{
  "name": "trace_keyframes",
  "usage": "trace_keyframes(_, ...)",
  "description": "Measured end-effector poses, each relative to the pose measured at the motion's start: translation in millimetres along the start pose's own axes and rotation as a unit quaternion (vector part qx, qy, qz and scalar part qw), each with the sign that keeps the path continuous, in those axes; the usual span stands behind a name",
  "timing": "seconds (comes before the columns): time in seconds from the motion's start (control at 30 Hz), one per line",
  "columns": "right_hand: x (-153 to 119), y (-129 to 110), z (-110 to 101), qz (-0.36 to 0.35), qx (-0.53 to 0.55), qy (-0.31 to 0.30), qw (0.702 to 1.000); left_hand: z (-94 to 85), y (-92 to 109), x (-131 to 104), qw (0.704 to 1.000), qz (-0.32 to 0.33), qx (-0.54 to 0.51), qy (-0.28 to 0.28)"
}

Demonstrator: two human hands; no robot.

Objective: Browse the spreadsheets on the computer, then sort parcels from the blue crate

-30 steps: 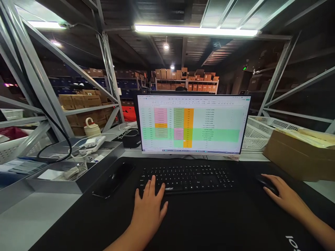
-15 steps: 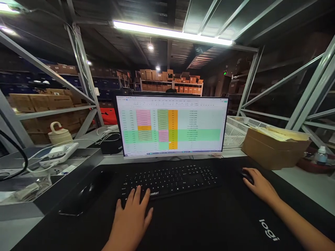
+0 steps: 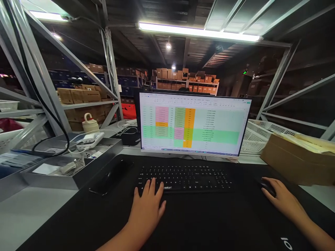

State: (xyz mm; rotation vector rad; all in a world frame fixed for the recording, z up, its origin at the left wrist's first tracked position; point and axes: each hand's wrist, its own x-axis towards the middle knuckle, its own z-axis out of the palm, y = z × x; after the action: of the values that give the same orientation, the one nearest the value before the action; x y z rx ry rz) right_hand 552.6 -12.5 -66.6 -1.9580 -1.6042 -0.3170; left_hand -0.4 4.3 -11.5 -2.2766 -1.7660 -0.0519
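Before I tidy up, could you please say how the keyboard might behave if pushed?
The keyboard is probably stiff, looking like one long slab. It seems unlikely to roll or tip, lying low and flat on the black mat.

The monitor (image 3: 214,122) has a dark back edge and shows a spreadsheet (image 3: 217,118) in pale mint, patterned with pink, muted green and orange blocks; a brighter green band crosses its lower rows, turning the orange column olive-yellow. In front of the monitor, the keyboard (image 3: 180,177) is black with white characters, on a plain black desk mat (image 3: 199,223) with white lettering. Right of the monitor are a black mouse (image 3: 269,188), a brown carton (image 3: 295,162) and white baskets (image 3: 253,141) patterned with small holes. Left of it are a cream flask (image 3: 90,126), a white power strip (image 3: 91,140) and something bright red (image 3: 128,111).
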Motion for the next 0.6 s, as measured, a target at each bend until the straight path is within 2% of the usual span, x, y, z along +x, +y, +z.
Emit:
trace_keyframes(0.3,-1.5,1.8,-0.2,0.006,0.007,-0.032,0.999,-6.4,0.1,-0.2,1.0,-0.004,-0.008,-0.024)
trace_keyframes(0.6,-2.9,3.8,1.9,-0.023,0.026,-0.05,0.998,-3.3,-0.5,-0.9,1.0,-0.005,-0.008,-0.014)
